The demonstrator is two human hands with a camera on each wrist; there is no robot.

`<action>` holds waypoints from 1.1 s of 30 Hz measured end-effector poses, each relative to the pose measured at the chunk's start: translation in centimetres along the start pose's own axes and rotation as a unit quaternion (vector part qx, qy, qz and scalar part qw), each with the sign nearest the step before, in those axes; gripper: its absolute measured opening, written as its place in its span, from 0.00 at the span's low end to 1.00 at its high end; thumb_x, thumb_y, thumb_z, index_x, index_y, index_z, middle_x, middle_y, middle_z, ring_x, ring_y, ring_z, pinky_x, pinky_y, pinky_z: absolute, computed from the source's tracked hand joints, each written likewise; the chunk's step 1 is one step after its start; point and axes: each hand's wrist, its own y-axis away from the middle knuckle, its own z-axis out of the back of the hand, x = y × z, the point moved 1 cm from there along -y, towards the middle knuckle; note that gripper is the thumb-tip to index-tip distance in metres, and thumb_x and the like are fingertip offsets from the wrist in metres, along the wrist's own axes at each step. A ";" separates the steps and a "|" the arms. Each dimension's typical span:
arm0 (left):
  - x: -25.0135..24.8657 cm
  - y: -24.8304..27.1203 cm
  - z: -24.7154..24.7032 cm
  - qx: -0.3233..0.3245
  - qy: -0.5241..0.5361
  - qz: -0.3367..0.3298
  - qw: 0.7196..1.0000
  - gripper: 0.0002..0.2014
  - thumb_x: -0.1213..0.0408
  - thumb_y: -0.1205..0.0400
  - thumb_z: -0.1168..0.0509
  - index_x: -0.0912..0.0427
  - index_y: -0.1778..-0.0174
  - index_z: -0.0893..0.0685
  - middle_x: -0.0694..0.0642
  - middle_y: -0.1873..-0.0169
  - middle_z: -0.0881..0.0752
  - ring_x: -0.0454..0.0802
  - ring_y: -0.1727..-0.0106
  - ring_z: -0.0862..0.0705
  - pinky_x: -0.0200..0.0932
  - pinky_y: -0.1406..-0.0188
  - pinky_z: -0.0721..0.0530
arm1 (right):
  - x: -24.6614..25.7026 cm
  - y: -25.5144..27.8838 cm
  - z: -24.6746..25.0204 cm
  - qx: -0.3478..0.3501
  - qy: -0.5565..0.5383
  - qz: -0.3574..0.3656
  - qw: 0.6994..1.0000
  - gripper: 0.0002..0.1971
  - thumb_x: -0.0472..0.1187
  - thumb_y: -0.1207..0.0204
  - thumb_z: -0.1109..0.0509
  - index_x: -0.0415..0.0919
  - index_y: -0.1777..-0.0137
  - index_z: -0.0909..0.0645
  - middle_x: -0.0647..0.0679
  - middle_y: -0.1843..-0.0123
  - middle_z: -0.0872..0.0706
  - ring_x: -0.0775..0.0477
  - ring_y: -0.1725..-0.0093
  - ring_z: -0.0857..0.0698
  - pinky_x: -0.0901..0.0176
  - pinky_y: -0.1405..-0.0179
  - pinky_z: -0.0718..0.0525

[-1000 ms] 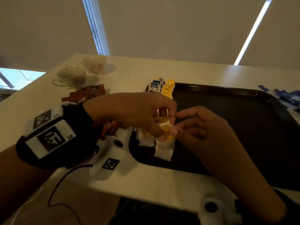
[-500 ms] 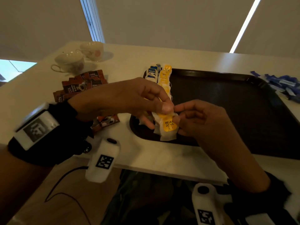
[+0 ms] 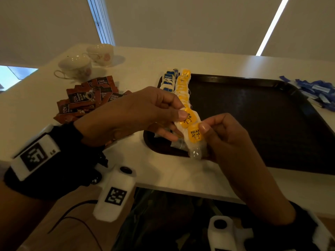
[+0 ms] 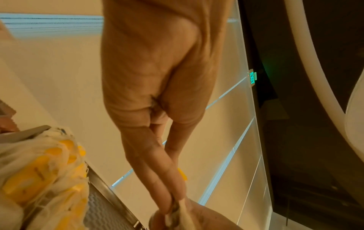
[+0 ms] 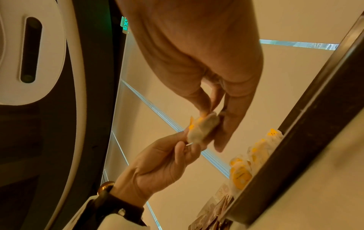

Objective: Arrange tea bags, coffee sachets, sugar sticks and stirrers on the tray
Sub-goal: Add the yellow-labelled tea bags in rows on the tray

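Tea bags with yellow tags (image 3: 192, 126) are held between both hands just above the near left corner of the dark tray (image 3: 253, 109); the left hand (image 3: 130, 115) pinches the upper bag by its tag while the right hand (image 3: 223, 136) pinches the lower one, and the two bags overlap and touch. By my reading the step in hand is pulling two stuck tea bags apart so one can join the row of yellow-tagged bags (image 3: 183, 86) already lined along the tray's left edge, next to a shorter row of blue-tagged bags (image 3: 168, 80). The next move seems to call for a gentle separation without snagging the strings, then laying each bag flat at the near end of the yellow row. The lower tag reads "RELAX"; the blue tags appear to say "Nature", though that is small. Off the tray on the table (image 3: 141, 69) lie brown coffee sachets (image 3: 87, 98) marked "D2X" and "BLACK", two teacups (image 3: 85, 62) beyond them, and blue packets (image 3: 315, 91) at the far right, still waiting. No stirrers show.
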 end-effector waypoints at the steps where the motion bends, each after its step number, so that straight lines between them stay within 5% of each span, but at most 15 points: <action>1: 0.0 0.0 0.0 -0.003 0.001 0.000 1.000 0.12 0.64 0.27 0.34 0.67 0.51 0.17 0.58 0.58 0.09 0.45 0.62 0.10 0.37 0.65 0.12 | 0.1 0.1 -0.1 0.008 -0.035 -0.020 0.999 0.02 0.40 0.23 0.37 0.48 0.53 0.27 0.49 0.55 0.15 0.54 0.62 0.11 0.64 0.69 0.13; 6: 0.0 0.3 0.3 -0.027 -0.063 -0.007 0.998 0.07 0.64 0.24 0.35 0.62 0.54 0.16 0.56 0.57 0.09 0.48 0.59 0.10 0.39 0.67 0.12 | 0.3 0.6 0.3 0.051 -0.127 -0.088 0.987 0.17 0.41 0.36 0.31 0.51 0.47 0.27 0.46 0.59 0.11 0.52 0.63 0.10 0.61 0.70 0.13; 11: -0.2 0.0 3.0 -0.129 -0.205 -0.054 0.969 0.05 0.64 0.21 0.34 0.60 0.54 0.15 0.56 0.59 0.10 0.47 0.60 0.10 0.36 0.66 0.12 | -0.1 1.1 1.7 0.056 -0.009 -0.061 0.997 0.20 0.48 0.44 0.31 0.57 0.49 0.23 0.54 0.59 0.11 0.56 0.58 0.11 0.62 0.63 0.12; 15: 0.9 -0.9 4.0 -0.014 -0.291 0.022 0.956 0.08 0.60 0.24 0.33 0.58 0.53 0.15 0.54 0.53 0.12 0.52 0.55 0.10 0.42 0.60 0.10 | -0.5 1.4 2.6 0.037 0.031 -0.024 0.999 0.16 0.50 0.43 0.31 0.54 0.53 0.16 0.57 0.58 0.10 0.59 0.56 0.12 0.61 0.53 0.16; 18: 1.5 -1.7 3.6 0.043 -0.287 0.052 0.956 0.12 0.57 0.28 0.33 0.59 0.53 0.13 0.54 0.55 0.11 0.52 0.56 0.10 0.42 0.63 0.10 | -0.9 1.4 2.9 0.026 0.031 -0.030 0.999 0.12 0.50 0.43 0.31 0.52 0.59 0.15 0.61 0.58 0.10 0.61 0.57 0.12 0.61 0.53 0.17; 20: 1.8 -2.3 3.3 0.060 -0.304 0.060 0.949 0.05 0.60 0.24 0.32 0.55 0.55 0.14 0.53 0.59 0.11 0.47 0.59 0.10 0.38 0.67 0.12 | -1.3 1.4 2.9 0.026 0.028 -0.041 0.998 0.12 0.49 0.43 0.31 0.50 0.59 0.16 0.61 0.58 0.10 0.61 0.58 0.12 0.61 0.55 0.16; 22: 2.2 -3.1 3.2 0.056 -0.401 0.048 0.913 0.01 0.59 0.22 0.32 0.48 0.58 0.17 0.49 0.63 0.13 0.44 0.63 0.12 0.38 0.63 0.13 | -1.5 1.3 2.9 0.029 0.026 -0.050 0.998 0.13 0.49 0.43 0.31 0.49 0.58 0.16 0.59 0.57 0.10 0.60 0.58 0.12 0.62 0.58 0.14; 25: 2.7 -3.7 3.0 0.002 -0.538 0.012 0.843 0.06 0.54 0.23 0.30 0.48 0.55 0.20 0.42 0.65 0.22 0.40 0.65 0.21 0.27 0.66 0.27 | -1.6 1.2 3.0 0.028 0.017 -0.056 0.998 0.14 0.50 0.44 0.31 0.48 0.58 0.16 0.56 0.57 0.11 0.60 0.58 0.12 0.66 0.63 0.13; 29: 2.8 -3.3 2.7 -0.058 -0.584 -0.032 0.809 0.08 0.55 0.24 0.29 0.47 0.55 0.22 0.38 0.67 0.28 0.35 0.66 0.27 0.35 0.63 0.25 | -1.5 0.9 2.9 0.027 0.018 -0.068 0.997 0.07 0.44 0.36 0.29 0.48 0.57 0.16 0.54 0.58 0.11 0.60 0.58 0.12 0.69 0.64 0.13; 33: 2.9 -3.1 2.7 -0.087 -0.584 -0.041 0.806 0.08 0.56 0.23 0.29 0.47 0.58 0.24 0.38 0.68 0.28 0.36 0.67 0.27 0.39 0.60 0.22 | -1.3 0.6 2.2 0.039 0.014 -0.069 0.997 0.04 0.41 0.33 0.29 0.48 0.58 0.15 0.56 0.58 0.10 0.59 0.59 0.11 0.68 0.62 0.13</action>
